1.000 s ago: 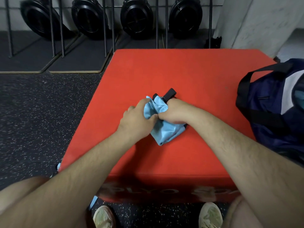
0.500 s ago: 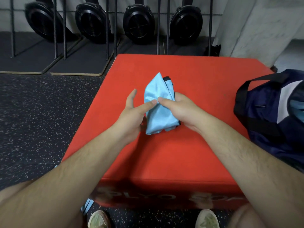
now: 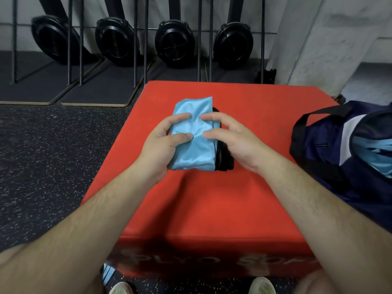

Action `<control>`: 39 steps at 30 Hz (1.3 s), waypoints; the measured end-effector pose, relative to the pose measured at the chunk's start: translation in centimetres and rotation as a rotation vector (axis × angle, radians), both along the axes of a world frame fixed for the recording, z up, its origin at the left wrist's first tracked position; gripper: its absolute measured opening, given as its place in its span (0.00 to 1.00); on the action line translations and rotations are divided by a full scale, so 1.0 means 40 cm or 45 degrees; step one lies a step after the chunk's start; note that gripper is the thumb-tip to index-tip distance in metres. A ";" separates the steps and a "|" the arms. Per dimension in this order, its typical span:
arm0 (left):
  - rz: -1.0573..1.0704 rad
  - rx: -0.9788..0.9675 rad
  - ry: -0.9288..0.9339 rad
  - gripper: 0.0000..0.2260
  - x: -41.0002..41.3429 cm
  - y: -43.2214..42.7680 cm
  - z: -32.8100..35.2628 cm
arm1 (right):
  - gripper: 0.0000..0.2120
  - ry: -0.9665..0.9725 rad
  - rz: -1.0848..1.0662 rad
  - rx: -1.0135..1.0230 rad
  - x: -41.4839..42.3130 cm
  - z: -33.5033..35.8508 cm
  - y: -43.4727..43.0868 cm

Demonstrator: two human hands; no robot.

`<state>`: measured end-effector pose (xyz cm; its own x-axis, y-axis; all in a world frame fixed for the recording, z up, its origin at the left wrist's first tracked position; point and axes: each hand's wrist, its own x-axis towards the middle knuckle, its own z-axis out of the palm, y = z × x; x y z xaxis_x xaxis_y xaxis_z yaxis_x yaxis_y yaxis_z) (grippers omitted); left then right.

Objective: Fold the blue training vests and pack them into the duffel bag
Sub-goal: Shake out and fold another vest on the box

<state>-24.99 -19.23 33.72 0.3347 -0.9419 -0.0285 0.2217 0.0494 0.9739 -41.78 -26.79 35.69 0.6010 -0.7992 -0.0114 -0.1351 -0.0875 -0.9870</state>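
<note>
A light blue training vest (image 3: 192,149), folded into a narrow bundle with black trim along its right side, is held just above the red plyo box (image 3: 212,209). My left hand (image 3: 161,145) grips its left edge, thumb and forefinger on top. My right hand (image 3: 231,141) holds the right edge the same way, its fingers curled round the black trim. The navy duffel bag (image 3: 331,153) stands open at the box's right side, with light blue cloth (image 3: 379,153) showing inside it.
Black fan-wheel gym machines (image 3: 174,42) stand in a row behind the box, with thin metal rack bars (image 3: 145,39) before them. Speckled rubber floor (image 3: 48,155) lies to the left. A strip of blue cloth (image 3: 107,272) shows by my left foot. A concrete pillar (image 3: 331,39) rises far right.
The bunched vest came up off the box and was turned flat side up. Both hands moved from pressing and pinching it to holding its two long edges.
</note>
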 end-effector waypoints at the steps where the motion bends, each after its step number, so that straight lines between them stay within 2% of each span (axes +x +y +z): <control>1: -0.045 -0.018 0.005 0.20 -0.004 0.004 0.010 | 0.19 -0.036 0.087 0.073 -0.010 0.006 -0.001; 4: -0.166 -0.051 0.028 0.22 -0.016 0.018 0.039 | 0.25 -0.091 0.255 0.164 -0.041 0.020 0.010; 7: -0.193 -0.029 0.013 0.22 -0.030 0.031 0.059 | 0.25 -0.114 0.243 0.122 -0.064 0.024 0.032; 11: -0.183 -0.060 -0.095 0.23 -0.066 0.046 0.097 | 0.21 -0.166 0.064 0.079 -0.094 0.029 0.062; 17: -0.271 -0.086 0.186 0.31 -0.166 0.035 0.128 | 0.25 -0.422 -0.300 -0.133 -0.171 0.078 0.075; 19: -0.311 -0.094 0.066 0.29 -0.212 0.027 0.131 | 0.28 -0.380 -0.348 -0.221 -0.208 0.089 0.073; 21: -0.326 -0.159 -0.088 0.24 -0.258 0.013 0.147 | 0.30 -0.328 -0.377 -0.270 -0.250 0.098 0.070; 25: -0.329 -0.220 -0.242 0.13 -0.346 -0.042 0.190 | 0.33 -0.289 -0.440 -0.204 -0.338 0.112 0.054; 28: -0.354 -0.260 -0.337 0.14 -0.413 -0.092 0.203 | 0.34 -0.286 -0.514 -0.185 -0.403 0.111 0.044; 33: -0.423 -0.257 -0.422 0.24 -0.544 -0.171 0.210 | 0.32 -0.280 -0.794 -0.219 -0.528 0.104 0.030; 36: -0.416 -0.163 -0.633 0.26 -0.626 -0.217 0.189 | 0.34 -0.306 -0.958 -0.161 -0.617 0.092 -0.005; 39: -0.452 -0.166 -0.901 0.20 -0.696 -0.255 0.155 | 0.33 -0.333 -1.120 -0.071 -0.689 0.075 -0.028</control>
<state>-52.83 -29.44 39.92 -0.0882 -0.9766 0.1964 -0.4222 0.2152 0.8806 -69.33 -27.91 38.67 -0.2457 -0.9650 0.0917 0.0516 -0.1074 -0.9929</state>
